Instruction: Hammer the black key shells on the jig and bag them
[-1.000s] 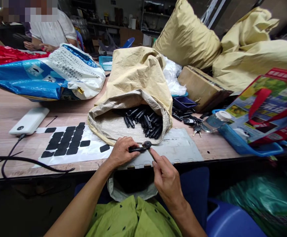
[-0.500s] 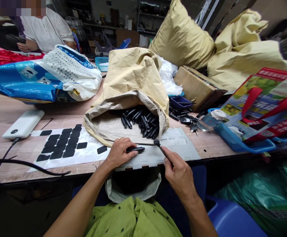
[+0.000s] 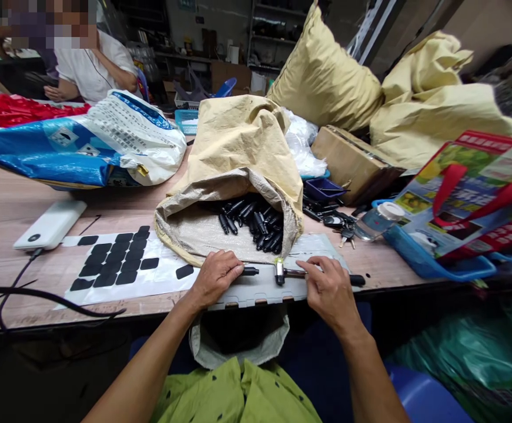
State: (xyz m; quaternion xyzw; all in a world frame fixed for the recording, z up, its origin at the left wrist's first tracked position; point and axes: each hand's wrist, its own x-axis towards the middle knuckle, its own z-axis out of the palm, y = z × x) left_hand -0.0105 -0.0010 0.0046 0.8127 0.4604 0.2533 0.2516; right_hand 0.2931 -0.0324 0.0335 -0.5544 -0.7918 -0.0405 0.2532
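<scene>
My left hand (image 3: 218,275) is closed around a black cylindrical piece (image 3: 250,271), whose end sticks out to the right over the grey board (image 3: 260,294). A small hammer (image 3: 279,272) lies on that board, its head left of my right hand (image 3: 328,288). The fingers of my right hand touch the handle from above, and the black grip end (image 3: 357,280) shows on its far side. Behind both hands, a beige sack (image 3: 238,135) lies with its mouth towards me and several black pieces (image 3: 258,220) inside.
White sheet with black stickers (image 3: 114,258), white power bank (image 3: 50,224) and cable stand left, below a blue-white bag (image 3: 79,144). Keys (image 3: 347,236), a bottle (image 3: 378,220) and a blue tray (image 3: 432,267) are right. A person (image 3: 97,67) sits at the back left.
The hammer has come down from a raised tilt in my right hand to lying flat on the board. My right hand has shifted right and its fingers have loosened. The seated person has raised an arm.
</scene>
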